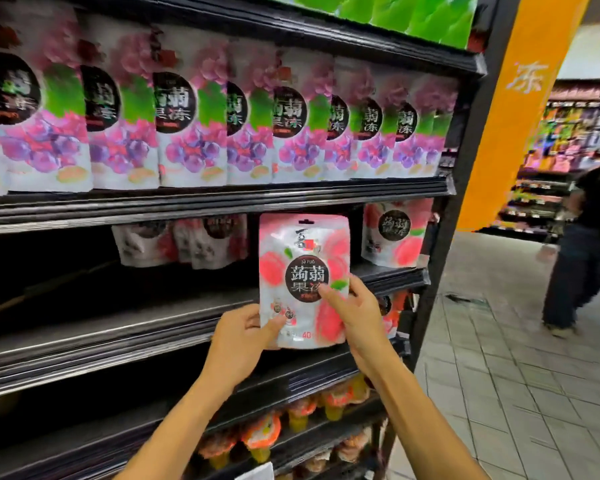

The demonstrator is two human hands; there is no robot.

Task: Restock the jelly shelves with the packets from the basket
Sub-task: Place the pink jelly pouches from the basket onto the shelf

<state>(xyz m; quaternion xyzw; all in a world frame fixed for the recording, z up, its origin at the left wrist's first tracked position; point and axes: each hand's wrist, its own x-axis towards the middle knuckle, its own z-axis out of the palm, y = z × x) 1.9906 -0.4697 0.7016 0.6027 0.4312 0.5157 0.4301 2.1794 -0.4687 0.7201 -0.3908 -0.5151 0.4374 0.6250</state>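
Observation:
A pink and white peach jelly packet stands upright in front of the middle shelf. My left hand grips its lower left corner, thumb on the front. My right hand holds its lower right side, with thumb and forefinger on the front. Another peach packet stands on the same shelf to the right, and two or three more sit further back on the left. The basket is out of view.
The shelf above carries a full row of purple grape jelly packets. Lower shelves hold orange jelly cups. A black upright post ends the rack on the right. A person stands in the tiled aisle.

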